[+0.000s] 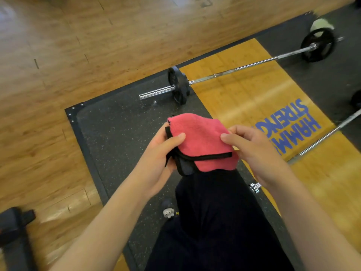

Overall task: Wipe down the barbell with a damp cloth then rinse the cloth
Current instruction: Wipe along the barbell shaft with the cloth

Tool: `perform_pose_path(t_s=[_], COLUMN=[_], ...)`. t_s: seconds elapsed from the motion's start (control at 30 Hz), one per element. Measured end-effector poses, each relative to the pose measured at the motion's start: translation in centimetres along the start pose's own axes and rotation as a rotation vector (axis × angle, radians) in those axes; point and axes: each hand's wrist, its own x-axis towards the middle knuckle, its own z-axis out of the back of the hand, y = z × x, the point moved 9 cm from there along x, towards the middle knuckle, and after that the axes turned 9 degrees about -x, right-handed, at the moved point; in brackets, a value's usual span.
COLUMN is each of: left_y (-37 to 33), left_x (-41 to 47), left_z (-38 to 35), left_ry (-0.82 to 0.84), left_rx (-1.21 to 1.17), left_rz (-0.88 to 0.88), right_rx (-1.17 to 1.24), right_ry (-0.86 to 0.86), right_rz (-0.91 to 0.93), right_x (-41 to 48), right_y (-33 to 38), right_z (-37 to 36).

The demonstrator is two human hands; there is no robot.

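A folded pink cloth (203,141) with a black hem is held up in front of me. My left hand (164,153) grips its left edge, thumb on top. My right hand (252,151) pinches its right edge. The barbell (244,67) lies on the lifting platform beyond the cloth, a chrome bar running from lower left to upper right. It carries a black plate (178,86) near its left end and another black plate (317,45) at the far right. Neither hand touches the bar.
The platform has black speckled rubber mats (117,137) and a yellow wood centre (259,98) with blue lettering. A second bar (330,133) lies at the right, its end (255,187) by my dark trouser leg. Wood flooring surrounds. A dark object (13,227) sits bottom left.
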Motion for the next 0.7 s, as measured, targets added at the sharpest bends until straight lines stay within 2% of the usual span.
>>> perform_pose_path(t_s=[0.43,0.7], left_y=[2.9,8.8], left_x=[-0.6,-0.8], left_z=[-3.1,-9.3], left_ry=[0.014,0.012], left_rx=[0.051,0.099], left_rz=[0.028,0.061], right_rx=[0.033,0.049], right_ry=[-0.07,-0.108], right_rz=[0.0,-0.007], right_x=[-2.9,-6.4], right_y=[-2.1,-6.1], right_z=[3.3,10.4])
